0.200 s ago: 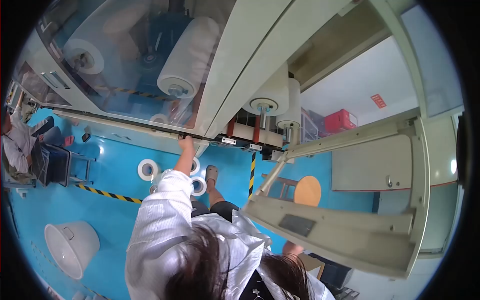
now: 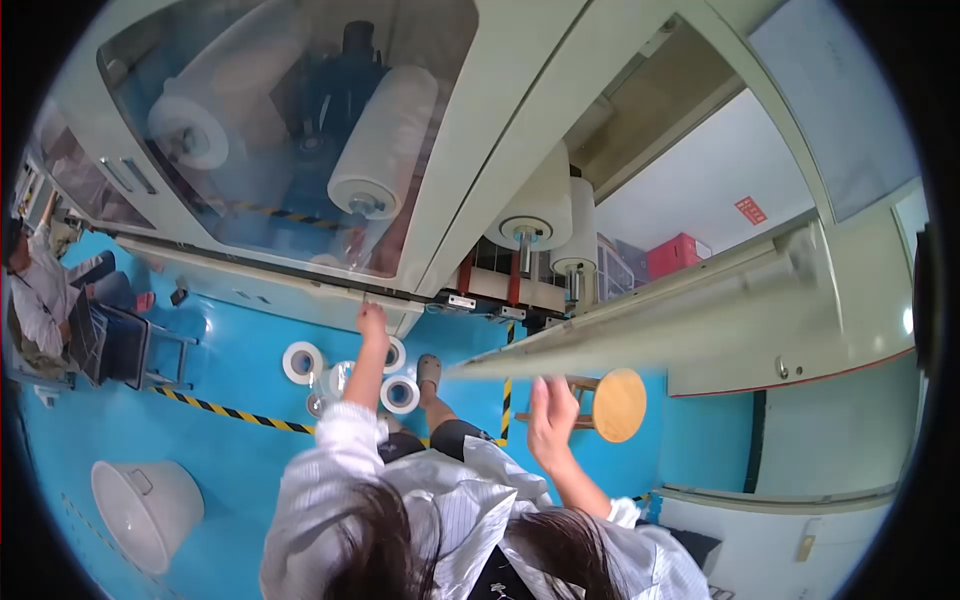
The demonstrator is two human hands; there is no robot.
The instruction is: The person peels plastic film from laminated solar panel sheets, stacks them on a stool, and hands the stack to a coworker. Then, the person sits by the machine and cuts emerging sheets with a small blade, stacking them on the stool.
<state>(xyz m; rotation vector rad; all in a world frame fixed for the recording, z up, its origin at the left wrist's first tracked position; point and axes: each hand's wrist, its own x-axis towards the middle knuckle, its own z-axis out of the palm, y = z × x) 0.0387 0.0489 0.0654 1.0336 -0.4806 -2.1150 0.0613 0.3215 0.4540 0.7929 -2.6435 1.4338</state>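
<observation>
the left hand (image 2: 370, 322) is at the lower edge of the cream cabinet (image 2: 500, 90), its fingers curled in; whether they grip the edge or anything on it, i cannot tell. the right hand (image 2: 553, 420) is loosely open, thumb and fingers raised and slightly bent, with nothing seen in it. it lies just below the pale door (image 2: 680, 325), which is smeared by blur and slants across the right side of the view — whether the fingertips touch it cannot be told.

behind the cabinet's window (image 2: 290, 120) are two large white rolls, the wide roll (image 2: 225, 90) to the left and the narrower roll (image 2: 385, 140) to the right, both tilted. in the open bay, another white roll (image 2: 535, 205) sits beside a slimmer roll (image 2: 573, 225), metal shaft ends showing. a red box (image 2: 678, 256) is seen beyond the bay.

on the blue floor (image 2: 260, 510), flat ring-shaped rolls (image 2: 302, 362) lie near the left forearm and the clog (image 2: 429, 369) on one foot. a round wooden stool (image 2: 619, 405) stands to the right of the right hand; a white tub (image 2: 147, 512) is at lower left — and a seated person (image 2: 40, 290) is at far left, well apart from both hands.
</observation>
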